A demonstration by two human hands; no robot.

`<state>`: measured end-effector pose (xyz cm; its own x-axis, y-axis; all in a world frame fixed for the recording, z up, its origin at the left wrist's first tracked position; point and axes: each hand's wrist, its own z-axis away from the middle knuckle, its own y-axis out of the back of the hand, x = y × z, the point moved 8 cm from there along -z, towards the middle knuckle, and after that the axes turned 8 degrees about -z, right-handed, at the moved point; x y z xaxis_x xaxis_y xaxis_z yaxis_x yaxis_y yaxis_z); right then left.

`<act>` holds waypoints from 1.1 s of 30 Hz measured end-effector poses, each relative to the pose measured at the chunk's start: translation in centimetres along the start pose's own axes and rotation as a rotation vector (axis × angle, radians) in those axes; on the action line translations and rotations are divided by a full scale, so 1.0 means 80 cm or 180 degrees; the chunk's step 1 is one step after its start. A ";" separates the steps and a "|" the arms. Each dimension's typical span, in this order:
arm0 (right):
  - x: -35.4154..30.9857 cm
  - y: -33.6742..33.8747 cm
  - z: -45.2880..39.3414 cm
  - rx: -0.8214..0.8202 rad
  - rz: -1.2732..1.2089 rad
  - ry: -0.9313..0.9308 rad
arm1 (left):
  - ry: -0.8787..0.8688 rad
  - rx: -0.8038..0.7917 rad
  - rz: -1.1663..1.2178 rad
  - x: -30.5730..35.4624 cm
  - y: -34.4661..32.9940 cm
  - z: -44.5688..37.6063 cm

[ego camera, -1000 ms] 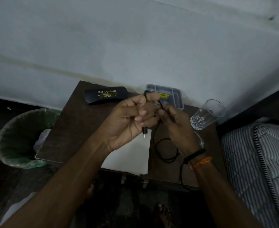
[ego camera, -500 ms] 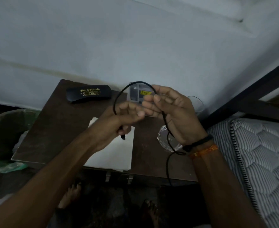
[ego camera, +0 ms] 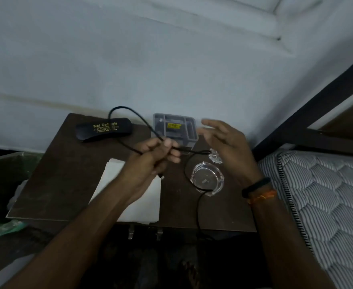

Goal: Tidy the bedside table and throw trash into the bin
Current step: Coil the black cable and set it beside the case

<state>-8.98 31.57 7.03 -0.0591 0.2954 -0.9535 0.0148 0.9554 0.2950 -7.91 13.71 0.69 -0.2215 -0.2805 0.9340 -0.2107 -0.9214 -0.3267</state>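
My left hand (ego camera: 150, 161) is closed on a black cable (ego camera: 129, 113) above the dark wooden bedside table (ego camera: 67, 180). The cable loops up over a black spectacle case (ego camera: 103, 130) with gold lettering, then trails right, curls around a clear glass (ego camera: 207, 180) and drops over the table's front edge. My right hand (ego camera: 225, 147) hovers with fingers spread beside a grey compartment box (ego camera: 175, 128); the cable runs toward its palm. A white sheet of paper (ego camera: 142, 199) lies under my left wrist. The green-lined bin (ego camera: 2, 184) stands left of the table.
A small crumpled shiny scrap (ego camera: 215, 158) lies by the glass. A striped mattress (ego camera: 321, 205) and its dark bed frame (ego camera: 308, 113) close off the right side. A pale wall (ego camera: 150, 59) runs directly behind the table. Bare feet (ego camera: 189, 270) show on the dark floor below.
My right hand has let go of the cable and opened, moving right. The left hand has pulled a larger loop out to the left, over the spectacle case. The view has shifted right.
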 end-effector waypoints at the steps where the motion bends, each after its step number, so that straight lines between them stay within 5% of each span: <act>1: 0.017 0.017 0.005 -0.0034 -0.0043 -0.0169 | 0.0009 0.0107 0.0153 0.001 0.009 -0.002; 7: 0.077 0.037 0.030 -0.0348 0.0365 -0.0764 | 0.0019 0.0234 0.1133 0.025 0.020 -0.013; 13: 0.057 -0.007 0.021 -0.0332 0.0496 -0.0550 | 0.0123 -0.0104 0.1311 0.024 -0.008 -0.016; 16: 0.031 0.017 0.018 0.0890 0.0891 -0.0175 | 0.0170 -0.0259 0.0983 0.025 -0.014 -0.014; 19: -0.031 0.042 0.042 0.1870 0.1374 0.1010 | 0.0200 -0.0244 0.0163 0.017 -0.013 -0.015; 22: -0.061 0.009 0.039 0.1151 0.0844 0.1347 | 0.0166 -0.0411 -0.0677 0.012 -0.020 -0.013; 26: -0.044 -0.064 0.011 -0.0035 0.0895 0.0672 | 0.0037 -0.0835 -0.1318 0.014 -0.039 0.000; 33: -0.041 -0.069 0.007 0.0132 0.0353 0.0959 | 0.0188 -0.1112 -0.1511 -0.001 -0.048 0.010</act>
<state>-8.30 25.32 8.52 -0.3475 0.3892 -0.8531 0.0779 0.9186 0.3874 -6.30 17.07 1.97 -0.0768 0.1653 0.9832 -0.5984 -0.7964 0.0871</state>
